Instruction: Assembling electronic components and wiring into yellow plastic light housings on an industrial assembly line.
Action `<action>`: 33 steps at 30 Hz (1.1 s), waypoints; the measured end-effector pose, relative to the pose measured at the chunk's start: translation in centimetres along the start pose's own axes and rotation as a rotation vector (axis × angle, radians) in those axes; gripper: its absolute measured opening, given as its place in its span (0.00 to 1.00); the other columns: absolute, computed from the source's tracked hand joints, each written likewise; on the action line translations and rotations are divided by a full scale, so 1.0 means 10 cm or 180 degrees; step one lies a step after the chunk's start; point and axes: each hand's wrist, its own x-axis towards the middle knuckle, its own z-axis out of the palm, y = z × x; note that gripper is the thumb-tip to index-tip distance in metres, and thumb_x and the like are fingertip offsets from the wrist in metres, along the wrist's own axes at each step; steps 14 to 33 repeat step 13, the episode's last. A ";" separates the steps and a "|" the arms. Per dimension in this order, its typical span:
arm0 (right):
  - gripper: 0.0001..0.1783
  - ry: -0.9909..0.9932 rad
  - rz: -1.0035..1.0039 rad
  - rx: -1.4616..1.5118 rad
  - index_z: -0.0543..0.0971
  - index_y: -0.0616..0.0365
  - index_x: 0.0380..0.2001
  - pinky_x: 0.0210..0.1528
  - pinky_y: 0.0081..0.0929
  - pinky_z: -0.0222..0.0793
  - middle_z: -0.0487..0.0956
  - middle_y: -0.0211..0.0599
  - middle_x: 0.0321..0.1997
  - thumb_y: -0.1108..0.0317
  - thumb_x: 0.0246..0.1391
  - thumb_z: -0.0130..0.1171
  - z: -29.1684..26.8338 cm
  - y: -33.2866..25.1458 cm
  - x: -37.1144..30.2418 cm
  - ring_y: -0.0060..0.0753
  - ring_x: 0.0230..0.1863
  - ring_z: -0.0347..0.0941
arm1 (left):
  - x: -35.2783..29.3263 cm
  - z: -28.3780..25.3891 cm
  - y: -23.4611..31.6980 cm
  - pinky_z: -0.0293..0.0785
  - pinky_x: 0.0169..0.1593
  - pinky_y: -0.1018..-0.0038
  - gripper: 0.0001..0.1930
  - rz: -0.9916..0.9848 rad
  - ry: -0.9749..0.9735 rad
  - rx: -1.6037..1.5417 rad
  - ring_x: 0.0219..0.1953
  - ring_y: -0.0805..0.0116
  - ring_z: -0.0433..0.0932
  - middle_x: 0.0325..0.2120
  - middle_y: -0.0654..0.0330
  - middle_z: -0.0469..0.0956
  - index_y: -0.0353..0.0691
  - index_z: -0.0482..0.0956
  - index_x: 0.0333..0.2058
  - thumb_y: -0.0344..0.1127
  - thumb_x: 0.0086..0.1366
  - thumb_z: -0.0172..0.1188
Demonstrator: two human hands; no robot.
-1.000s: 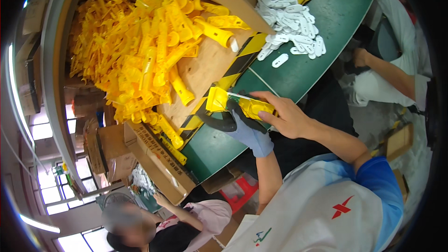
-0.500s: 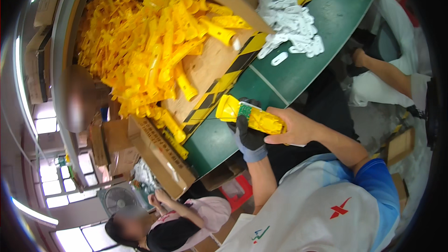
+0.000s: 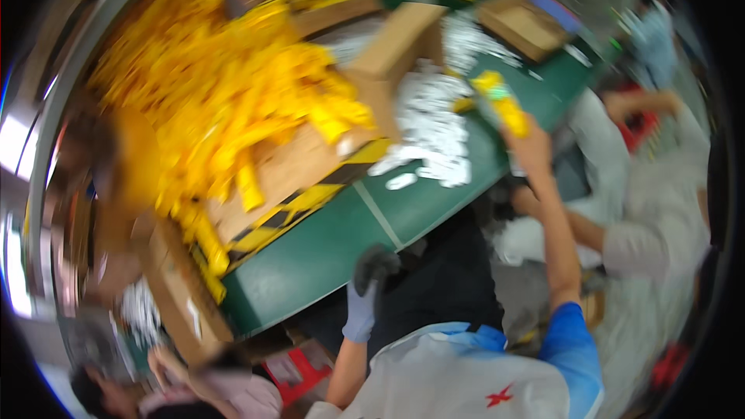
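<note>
My right hand (image 3: 528, 143) is stretched out to the far right over the green table, closed on the lower end of a yellow plastic casing (image 3: 508, 111). A green circuit board (image 3: 495, 93) shows near the casing's far end. My left hand (image 3: 374, 270), in a grey and black glove, hangs by the table's near edge, apart from the casing. Blur hides how its fingers are set, and nothing shows in it. Between the hands lies a heap of small white plastic pieces (image 3: 434, 132) on the table.
A big pile of yellow casings (image 3: 233, 85) covers a wooden board edged with black-and-yellow tape (image 3: 310, 199). Cardboard boxes stand at the table's left end (image 3: 182, 295), mid-table (image 3: 396, 50) and back right (image 3: 524, 27). Co-workers sit at the right (image 3: 644, 209) and lower left (image 3: 209, 392).
My right hand has carried the yellow casing away to the far right. My left hand has let go of it and dropped back toward the lap. The view has shifted to the right.
</note>
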 end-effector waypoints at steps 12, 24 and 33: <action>0.25 0.2019 -0.1057 0.0567 0.75 0.64 0.55 0.55 0.35 0.72 0.78 0.53 0.52 0.60 0.60 0.61 0.49 0.64 -0.11 0.49 0.52 0.76 | -0.83 -2.76 2.03 0.64 0.62 0.59 0.40 0.0709 0.3295 0.4025 0.61 0.46 0.67 0.57 0.44 0.68 0.38 0.61 0.63 0.44 0.56 0.69; 0.20 0.2144 -0.1396 0.1057 0.77 0.64 0.53 0.50 0.30 0.75 0.80 0.52 0.49 0.65 0.60 0.61 0.76 0.70 -0.46 0.45 0.47 0.79 | -0.86 -3.02 2.05 0.57 0.67 0.57 0.48 0.0142 0.3237 0.4486 0.65 0.41 0.58 0.63 0.47 0.61 0.42 0.53 0.68 0.51 0.54 0.69; 0.20 0.2144 -0.1396 0.1057 0.77 0.64 0.53 0.50 0.30 0.75 0.80 0.52 0.49 0.65 0.60 0.61 0.76 0.70 -0.46 0.45 0.47 0.79 | -0.86 -3.02 2.05 0.57 0.67 0.57 0.48 0.0142 0.3237 0.4486 0.65 0.41 0.58 0.63 0.47 0.61 0.42 0.53 0.68 0.51 0.54 0.69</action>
